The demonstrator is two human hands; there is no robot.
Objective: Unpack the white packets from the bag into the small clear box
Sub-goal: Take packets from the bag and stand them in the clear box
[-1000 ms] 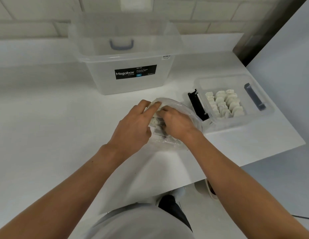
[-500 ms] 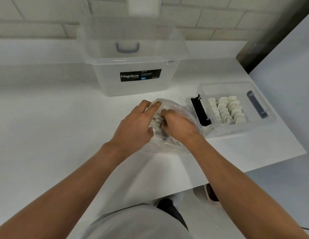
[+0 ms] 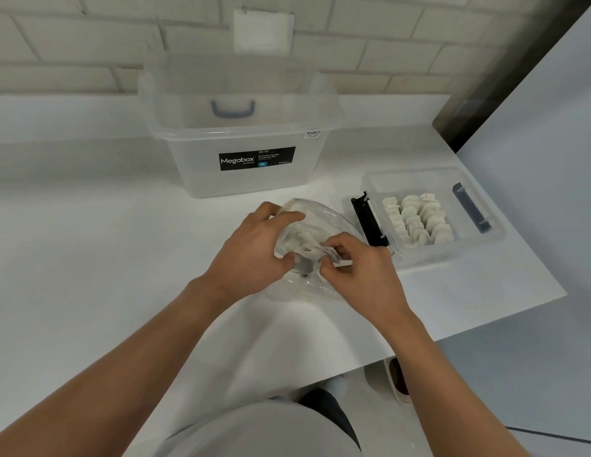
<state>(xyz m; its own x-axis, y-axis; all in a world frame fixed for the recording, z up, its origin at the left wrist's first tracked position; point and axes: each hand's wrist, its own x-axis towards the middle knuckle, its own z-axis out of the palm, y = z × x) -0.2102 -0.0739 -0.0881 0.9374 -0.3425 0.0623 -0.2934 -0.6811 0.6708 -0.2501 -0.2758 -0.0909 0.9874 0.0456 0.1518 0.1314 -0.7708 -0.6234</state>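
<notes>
A clear plastic bag (image 3: 327, 216) is found lying on the white table (image 3: 89, 258), just left of the small clear box (image 3: 429, 258). Its mouth is gripped by the curled left hand (image 3: 251, 249). A cluster of white packets (image 3: 307, 245) is pinched at the opening by the right hand (image 3: 360, 272). In the box, rows of packets (image 3: 416, 219) are stood side by side. A Megabox storage box (image 3: 241, 179) is placed behind.
</notes>
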